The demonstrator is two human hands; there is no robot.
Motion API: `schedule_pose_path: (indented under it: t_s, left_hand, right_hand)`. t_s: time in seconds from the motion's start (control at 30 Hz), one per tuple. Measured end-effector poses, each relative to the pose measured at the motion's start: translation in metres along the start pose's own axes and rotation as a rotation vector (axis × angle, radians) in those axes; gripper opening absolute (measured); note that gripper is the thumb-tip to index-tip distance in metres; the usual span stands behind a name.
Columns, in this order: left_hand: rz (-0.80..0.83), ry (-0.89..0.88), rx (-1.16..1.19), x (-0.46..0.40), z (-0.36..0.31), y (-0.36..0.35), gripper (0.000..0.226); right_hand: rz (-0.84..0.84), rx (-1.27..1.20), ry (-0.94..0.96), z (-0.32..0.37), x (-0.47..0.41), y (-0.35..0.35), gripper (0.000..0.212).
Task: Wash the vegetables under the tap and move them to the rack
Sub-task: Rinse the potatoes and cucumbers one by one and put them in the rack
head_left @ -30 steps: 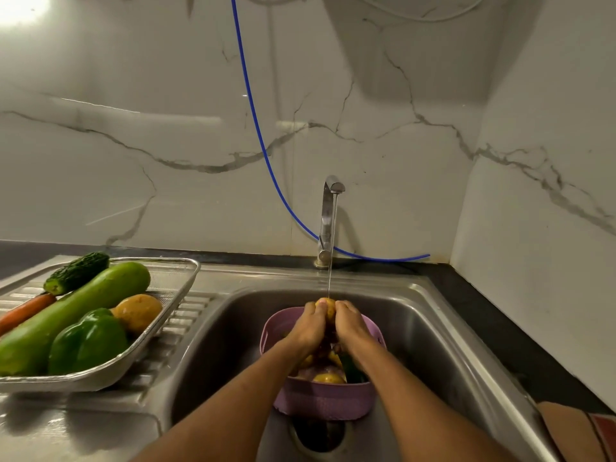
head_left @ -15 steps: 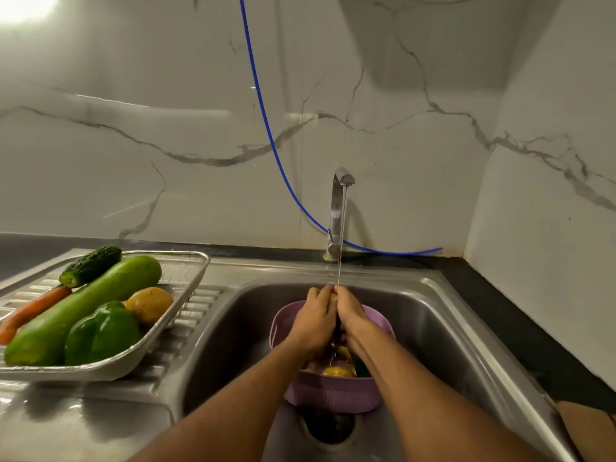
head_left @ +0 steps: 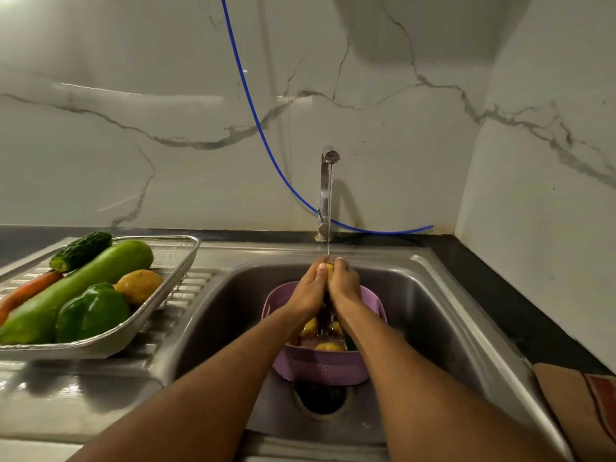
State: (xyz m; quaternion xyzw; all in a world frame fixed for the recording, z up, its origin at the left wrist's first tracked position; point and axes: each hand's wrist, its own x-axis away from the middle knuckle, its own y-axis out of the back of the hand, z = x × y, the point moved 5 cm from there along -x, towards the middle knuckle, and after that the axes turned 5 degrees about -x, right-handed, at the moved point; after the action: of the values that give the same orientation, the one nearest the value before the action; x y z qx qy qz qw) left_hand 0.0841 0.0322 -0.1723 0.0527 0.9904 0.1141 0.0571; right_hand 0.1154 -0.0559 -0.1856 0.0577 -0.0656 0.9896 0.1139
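My left hand [head_left: 308, 288] and my right hand [head_left: 346, 285] together hold a yellow potato [head_left: 329, 269] under the thin stream running from the tap [head_left: 328, 191]. Only a sliver of the potato shows between my fingers. Below my hands a purple colander [head_left: 320, 366] stands in the sink [head_left: 433, 311] with more potatoes [head_left: 328, 346] and something green in it. On the left drainboard a metal rack [head_left: 166, 288] holds a bottle gourd [head_left: 80, 288], a green pepper [head_left: 91, 311], a potato [head_left: 138, 285], a bitter gourd [head_left: 81, 250] and a carrot [head_left: 28, 290].
A blue hose [head_left: 253, 108] hangs down the marble wall and runs behind the tap. A folded cloth [head_left: 586, 405] lies on the dark counter at the right. The drain opening [head_left: 321, 398] sits just in front of the colander.
My hands have kept hold of the potato under the water, shifting their hold on it slightly. The view has tilted a little.
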Motion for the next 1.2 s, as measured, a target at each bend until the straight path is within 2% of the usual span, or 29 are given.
schedule_pose_path:
  t_s: [0.1, 0.23, 0.43, 0.57, 0.7, 0.83, 0.97, 1.1, 1.2]
  left_hand:
    - [0.034, 0.053, 0.011, -0.002, 0.006, 0.001, 0.049]
    - [-0.029, 0.048, 0.076, -0.007, 0.013, 0.008, 0.046]
    - [-0.12, 0.134, 0.008, -0.007, 0.023, 0.019, 0.036]
    - [-0.077, 0.134, 0.083, -0.004, 0.015, 0.018, 0.034]
    - [-0.022, 0.099, 0.049, -0.004, 0.012, 0.019, 0.034]
    - [-0.077, 0.092, -0.023, -0.008, 0.016, 0.026, 0.032]
    - [-0.107, 0.101, 0.02, -0.009, 0.015, 0.026, 0.028]
    - [-0.15, 0.077, 0.054, -0.005, 0.01, 0.03, 0.029]
    - [-0.181, 0.051, 0.054, -0.001, 0.004, 0.032, 0.032]
  right_hand:
    - [0.0, 0.03, 0.059, -0.001, 0.002, -0.002, 0.035]
    - [0.066, 0.08, 0.099, 0.001, 0.001, -0.005, 0.034]
    - [0.091, 0.085, 0.042, -0.003, -0.001, 0.005, 0.036]
    - [0.077, 0.121, 0.109, 0.007, 0.004, 0.009, 0.019]
    - [0.083, 0.215, 0.15, 0.012, 0.011, 0.012, 0.036]
    - [0.091, 0.246, 0.18, 0.014, 0.006, 0.012, 0.036]
    - [0.034, 0.171, 0.177, 0.013, 0.001, 0.013, 0.039]
    - [0.051, 0.07, 0.169, 0.008, 0.004, 0.012, 0.067]
    - [0.102, 0.032, 0.15, 0.01, 0.012, 0.008, 0.062]
